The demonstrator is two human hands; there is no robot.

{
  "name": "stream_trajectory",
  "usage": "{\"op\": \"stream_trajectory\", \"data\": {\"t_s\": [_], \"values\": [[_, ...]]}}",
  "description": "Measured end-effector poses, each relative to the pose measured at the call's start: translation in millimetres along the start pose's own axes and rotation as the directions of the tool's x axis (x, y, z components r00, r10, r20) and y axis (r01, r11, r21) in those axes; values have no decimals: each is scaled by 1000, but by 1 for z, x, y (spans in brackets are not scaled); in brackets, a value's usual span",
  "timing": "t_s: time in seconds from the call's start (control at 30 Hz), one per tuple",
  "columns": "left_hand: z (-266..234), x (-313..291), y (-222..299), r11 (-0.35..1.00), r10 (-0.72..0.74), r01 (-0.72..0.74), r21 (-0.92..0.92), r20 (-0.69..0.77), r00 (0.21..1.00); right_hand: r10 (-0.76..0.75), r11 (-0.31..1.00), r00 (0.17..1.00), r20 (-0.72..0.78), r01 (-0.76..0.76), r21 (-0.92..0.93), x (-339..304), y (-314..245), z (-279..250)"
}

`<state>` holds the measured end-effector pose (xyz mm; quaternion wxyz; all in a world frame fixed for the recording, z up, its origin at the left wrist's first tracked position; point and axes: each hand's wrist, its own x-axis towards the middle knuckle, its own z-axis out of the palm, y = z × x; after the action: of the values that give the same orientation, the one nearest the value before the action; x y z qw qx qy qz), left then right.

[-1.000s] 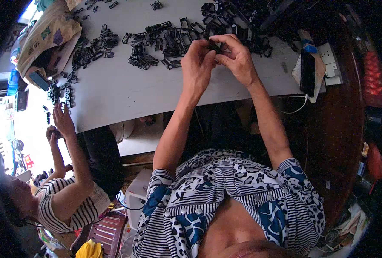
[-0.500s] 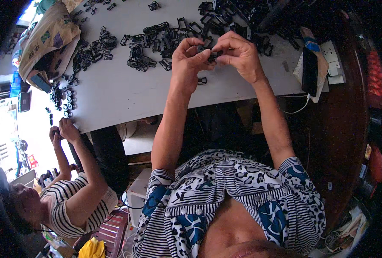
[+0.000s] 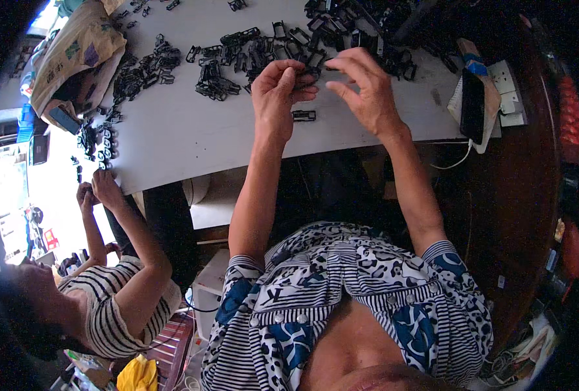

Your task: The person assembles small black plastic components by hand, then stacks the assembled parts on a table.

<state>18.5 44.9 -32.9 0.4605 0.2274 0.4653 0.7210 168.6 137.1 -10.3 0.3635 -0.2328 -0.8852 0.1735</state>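
Note:
Above the grey-white table (image 3: 185, 140), my left hand (image 3: 275, 98) is closed, thumb against curled fingers, on a small black plastic part (image 3: 307, 73) that is mostly hidden by the fingers. To its right, my right hand (image 3: 369, 94) is open, thumb and fingers apart, with nothing visible in it. One black rectangular frame piece (image 3: 304, 116) lies alone on the table just below my hands. Beyond them spreads a loose heap of similar black frame pieces (image 3: 253, 52).
More black pieces (image 3: 147, 65) lie at the left, beside a printed sack (image 3: 74, 55). A co-worker in a striped top (image 3: 130, 306) handles small parts at the table's left end. At right are a phone (image 3: 472, 107) on a cable and a power strip (image 3: 506, 85).
My hands, which were together at a small black part, have moved apart. My right hand has let go and opened, shifting slightly right; my left has moved slightly left.

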Motion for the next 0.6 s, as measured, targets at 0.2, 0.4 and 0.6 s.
{"op": "stream_trajectory", "data": {"t_s": [0.2, 0.4, 0.6], "values": [[1, -12, 5, 1000, -15, 14, 22, 59, 998, 55, 914, 987, 150, -110, 391, 1, -15, 7], [3, -23, 2, 996, 74, -78, 44, 76, 994, 247, 850, 949, 194, -308, 427, -5, -17, 7], [-1, -33, 9, 987, 89, -92, 131, 23, 996, -9, 971, 1000, 19, 4, 239, -10, -26, 15]]}}
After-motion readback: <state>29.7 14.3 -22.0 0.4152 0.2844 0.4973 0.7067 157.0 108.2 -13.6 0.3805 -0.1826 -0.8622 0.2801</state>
